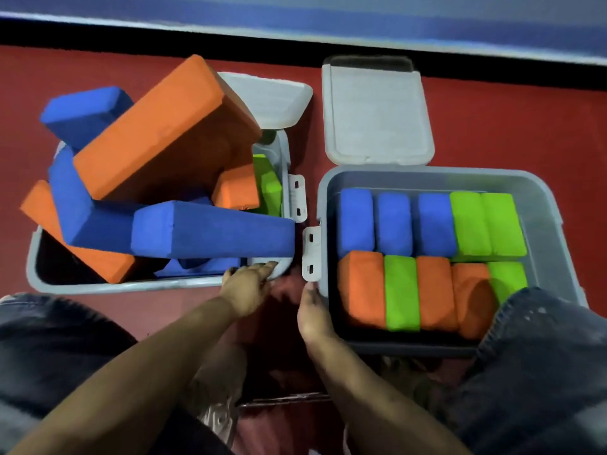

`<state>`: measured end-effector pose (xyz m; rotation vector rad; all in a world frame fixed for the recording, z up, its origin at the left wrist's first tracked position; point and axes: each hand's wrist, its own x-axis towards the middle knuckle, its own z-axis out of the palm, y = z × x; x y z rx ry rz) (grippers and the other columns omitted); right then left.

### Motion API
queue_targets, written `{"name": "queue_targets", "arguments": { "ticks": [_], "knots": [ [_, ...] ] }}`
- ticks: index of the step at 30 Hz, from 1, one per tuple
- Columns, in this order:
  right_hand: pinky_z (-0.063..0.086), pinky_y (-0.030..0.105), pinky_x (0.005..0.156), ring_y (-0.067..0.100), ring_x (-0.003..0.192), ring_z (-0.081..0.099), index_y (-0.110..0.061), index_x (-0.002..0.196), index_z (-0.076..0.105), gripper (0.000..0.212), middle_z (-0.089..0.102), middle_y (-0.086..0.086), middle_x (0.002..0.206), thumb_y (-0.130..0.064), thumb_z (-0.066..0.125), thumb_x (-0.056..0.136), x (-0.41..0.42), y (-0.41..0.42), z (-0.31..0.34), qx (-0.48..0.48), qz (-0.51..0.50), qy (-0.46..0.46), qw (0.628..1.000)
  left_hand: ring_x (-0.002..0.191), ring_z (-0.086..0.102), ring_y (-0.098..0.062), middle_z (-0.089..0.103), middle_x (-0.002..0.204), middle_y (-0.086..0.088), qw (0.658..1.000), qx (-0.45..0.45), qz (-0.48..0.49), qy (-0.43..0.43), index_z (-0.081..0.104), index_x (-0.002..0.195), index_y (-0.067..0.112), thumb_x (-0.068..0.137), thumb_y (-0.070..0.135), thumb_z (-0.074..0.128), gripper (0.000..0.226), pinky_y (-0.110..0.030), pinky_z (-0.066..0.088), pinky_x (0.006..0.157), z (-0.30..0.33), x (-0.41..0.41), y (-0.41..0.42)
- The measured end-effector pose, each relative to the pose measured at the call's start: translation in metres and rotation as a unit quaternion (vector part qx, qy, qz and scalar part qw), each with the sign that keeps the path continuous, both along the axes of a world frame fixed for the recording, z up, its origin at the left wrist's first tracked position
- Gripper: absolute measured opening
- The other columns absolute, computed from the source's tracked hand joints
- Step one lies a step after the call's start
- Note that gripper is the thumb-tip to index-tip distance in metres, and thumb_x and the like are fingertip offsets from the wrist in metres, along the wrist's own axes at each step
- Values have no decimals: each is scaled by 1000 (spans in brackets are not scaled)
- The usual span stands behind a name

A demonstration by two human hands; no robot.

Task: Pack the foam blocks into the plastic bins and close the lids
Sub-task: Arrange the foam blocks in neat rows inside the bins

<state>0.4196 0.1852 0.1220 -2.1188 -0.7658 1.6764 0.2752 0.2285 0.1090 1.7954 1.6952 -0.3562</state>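
Note:
Two grey plastic bins sit on a red floor. The left bin (98,285) holds a loose heap of foam blocks: a large orange block (164,129) leans on top and a long blue block (210,229) sticks out over its right rim. The right bin (545,231) holds blue, green and orange blocks (400,290) packed upright in two neat rows. Both lids are open, the left lid (269,100) and the right lid (377,116). My left hand (246,287) rests with fingers on the left bin's near right corner. My right hand (313,315) touches the right bin's near left corner by its latch (311,254).
My knees in dark jeans (538,356) frame the bottom left and right; the right knee overlaps the right bin's near corner. A narrow strip of red floor (297,152) separates the bins. A black and blue band (295,34) runs along the far edge.

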Motion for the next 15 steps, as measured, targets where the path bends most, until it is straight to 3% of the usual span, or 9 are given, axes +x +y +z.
{"name": "queue_targets", "arguments": {
  "ticks": [6, 12, 15],
  "knots": [
    [36, 30, 103, 33, 127, 47, -9, 134, 51, 54, 54, 18, 134, -39, 19, 103, 8, 3, -1, 19, 7, -95, 995, 136, 39, -19, 42, 148, 6, 1000, -5, 19, -9, 35, 145, 32, 98, 34, 44, 48, -35, 27, 109, 5, -1, 1],
    [31, 31, 107, 34, 131, 42, -1, 136, 46, 61, 48, 22, 139, -43, 19, 102, 54, 33, 6, 18, -105, -81, 991, 127, 48, -26, 52, 141, 0, 1000, -3, -14, -8, 41, 142, 35, 97, 32, 47, 46, -29, 37, 99, 4, 16, -16],
    [27, 27, 107, 28, 135, 38, -5, 141, 41, 57, 43, 14, 145, -43, 21, 103, 79, 47, 9, 38, -143, -81, 986, 130, 47, -23, 52, 141, 2, 997, -42, -25, -60, 41, 142, 35, 93, 36, 50, 50, -28, 37, 105, 6, 37, -27]
  ]
}}
